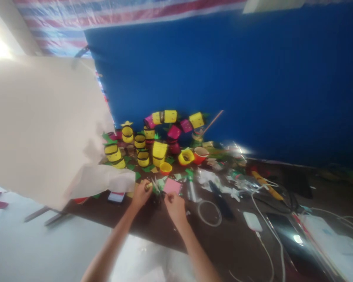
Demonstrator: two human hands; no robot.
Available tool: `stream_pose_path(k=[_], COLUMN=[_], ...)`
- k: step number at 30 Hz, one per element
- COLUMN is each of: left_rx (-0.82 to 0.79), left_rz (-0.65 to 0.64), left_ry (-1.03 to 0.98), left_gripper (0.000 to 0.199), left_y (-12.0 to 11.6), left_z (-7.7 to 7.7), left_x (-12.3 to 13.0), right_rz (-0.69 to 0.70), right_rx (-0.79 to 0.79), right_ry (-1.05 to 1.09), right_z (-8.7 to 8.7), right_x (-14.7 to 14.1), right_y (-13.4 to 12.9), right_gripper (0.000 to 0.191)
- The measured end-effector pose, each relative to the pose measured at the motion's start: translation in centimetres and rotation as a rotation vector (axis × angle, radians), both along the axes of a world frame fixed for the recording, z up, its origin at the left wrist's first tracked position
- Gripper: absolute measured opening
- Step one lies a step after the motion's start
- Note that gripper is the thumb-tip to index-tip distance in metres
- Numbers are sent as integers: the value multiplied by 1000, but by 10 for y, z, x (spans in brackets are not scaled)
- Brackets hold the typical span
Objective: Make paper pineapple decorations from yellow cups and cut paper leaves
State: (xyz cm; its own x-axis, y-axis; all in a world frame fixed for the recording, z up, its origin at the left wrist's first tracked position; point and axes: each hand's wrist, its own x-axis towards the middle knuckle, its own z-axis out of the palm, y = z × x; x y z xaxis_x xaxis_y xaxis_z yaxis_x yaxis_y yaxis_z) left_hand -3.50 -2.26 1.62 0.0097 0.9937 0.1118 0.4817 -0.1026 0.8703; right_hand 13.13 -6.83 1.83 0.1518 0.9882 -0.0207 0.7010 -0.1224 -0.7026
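Left of the pink paper [172,185], the left hand [141,193] curls its fingers closed around a small yellow piece [148,185]. At the paper's near edge, the right hand's [175,205] fingers bend, their grip unclear. Scissors [155,185] sit left of the paper, probably for easy reach.

Blue board [223,78] upright behind bench [220,250]; striped sheet [153,13] above it. Bench right: dark glossy slab [292,246], glare on top; white charger [252,221] just beside, cable [258,235] attached; yellow stick [267,185] farther back.
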Motion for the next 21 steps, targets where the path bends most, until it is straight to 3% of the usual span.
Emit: stream_pose_path(k=[2, 6, 9, 13, 18, 21], left_rx=[-23, -109, -191, -362, -436, -416], left_rz=[23, -23, -158, -353, -330, -340], left_ry=[-68, -227, -359, -680, -681, -644], left_gripper=[12, 22, 28, 29, 32, 30], left_y=[0, -1, -6, -14, -16, -15], left_z=[2, 8, 15, 21, 14, 11], left_x=[0, 12, 35, 69, 89, 91], right_rz=[-21, -95, -101, -75, -116, -131], right_rx=[16, 67, 91, 75, -15, -97], right_ry=[109, 622, 810, 1060, 1434, 1445], right_z=[4, 12, 13, 9, 2, -3], right_x=[12, 44, 63, 72, 72, 72], right_y=[-8, -25, -32, -34, -34, -31], right_gripper=[22, 31, 30, 24, 26, 27])
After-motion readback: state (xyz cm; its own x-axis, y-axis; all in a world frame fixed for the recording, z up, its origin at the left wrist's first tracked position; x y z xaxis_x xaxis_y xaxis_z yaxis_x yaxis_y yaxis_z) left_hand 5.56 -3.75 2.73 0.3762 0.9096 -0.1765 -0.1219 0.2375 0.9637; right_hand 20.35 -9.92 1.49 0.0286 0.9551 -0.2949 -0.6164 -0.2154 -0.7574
